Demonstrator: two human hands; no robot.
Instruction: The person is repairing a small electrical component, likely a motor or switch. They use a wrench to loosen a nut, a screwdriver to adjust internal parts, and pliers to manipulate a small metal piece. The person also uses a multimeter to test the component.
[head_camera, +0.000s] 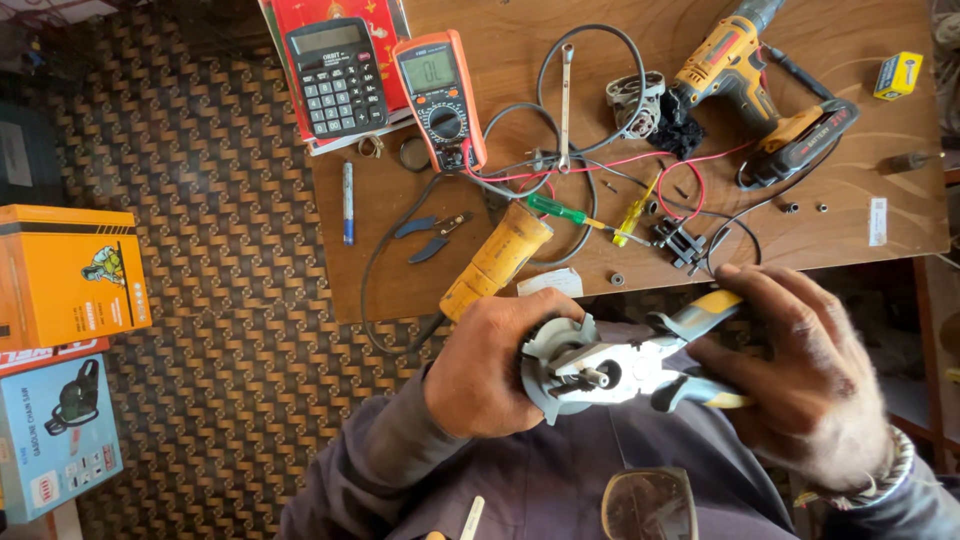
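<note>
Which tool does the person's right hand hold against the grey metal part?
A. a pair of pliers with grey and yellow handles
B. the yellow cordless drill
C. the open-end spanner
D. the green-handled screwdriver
A: the right hand grips the pliers by their grey and yellow handles, with the nose at the shaft of the grey metal part that the left hand holds; the screwdriver, drill and spanner lie on the table.

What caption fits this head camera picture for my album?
Left hand grips a grey metal part while right hand squeezes pliers onto it.
</note>
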